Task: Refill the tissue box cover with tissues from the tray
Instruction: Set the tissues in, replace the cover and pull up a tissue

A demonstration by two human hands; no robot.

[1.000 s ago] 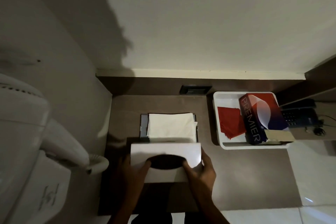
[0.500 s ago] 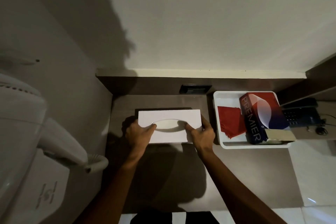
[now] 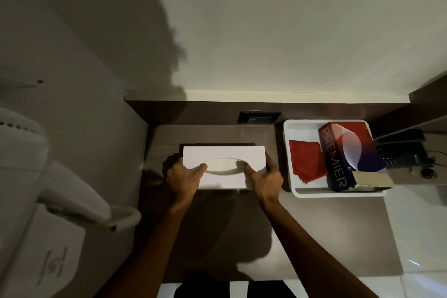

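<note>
The white tissue box cover (image 3: 223, 152) lies flat on the brown counter with its oval slot facing up and pale tissue showing through the slot. My left hand (image 3: 184, 178) grips its left end, thumb at the slot's left tip. At the cover's right end my right hand (image 3: 264, 180) holds on, thumb at the slot's right tip. To the right stands the white tray (image 3: 290, 133), holding a red and blue PREMIER tissue carton (image 3: 343, 155) with its near end torn open, and a piece of red wrapper (image 3: 307, 162). The tissue stack under the cover is hidden.
A white wall-mounted hair dryer (image 3: 48, 176) with a coiled cord juts out at the left. A dark socket plate (image 3: 258, 117) sits on the back ledge. A dark telephone (image 3: 401, 152) rests right of the tray. A wall closes the counter on the left.
The cover was tilted up near the counter's front edge with the tissue stack bare behind it; both hands carried it back and down over the stack. Since half a second ago, hardly any motion.
</note>
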